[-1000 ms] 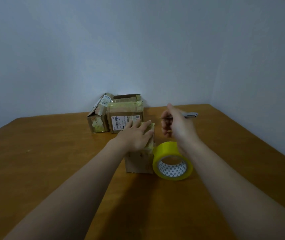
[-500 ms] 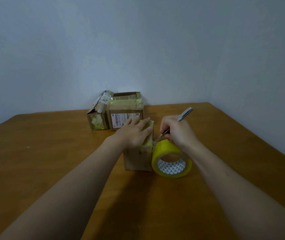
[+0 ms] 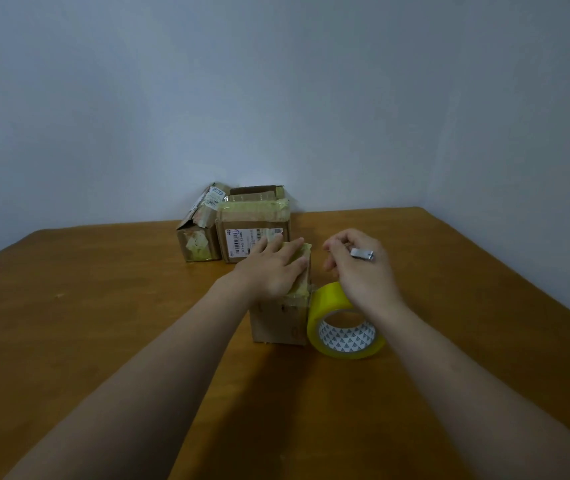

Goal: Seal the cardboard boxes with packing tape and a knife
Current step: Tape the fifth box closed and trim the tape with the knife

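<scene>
A small cardboard box (image 3: 278,322) stands on the wooden table (image 3: 103,306), with yellowish tape across its top. My left hand (image 3: 273,266) lies flat on that top, fingers straight, pressing the tape. A yellow tape roll (image 3: 342,322) leans against the box's right side, and a strip of tape runs from it up to the box. My right hand (image 3: 359,268) hovers just above the roll, fingers curled round a knife. Only the knife's silver end (image 3: 362,254) shows above the knuckles; the blade is hidden.
Two more cardboard boxes stand at the back by the wall: a tilted, torn one (image 3: 198,226) and a taped one with a shipping label (image 3: 254,225). The table's right edge (image 3: 518,278) runs close to the side wall.
My right hand has turned the knife: its silver handle pointed up and to the right, now only the end shows over the knuckles. The left hand stays pressed on the box.
</scene>
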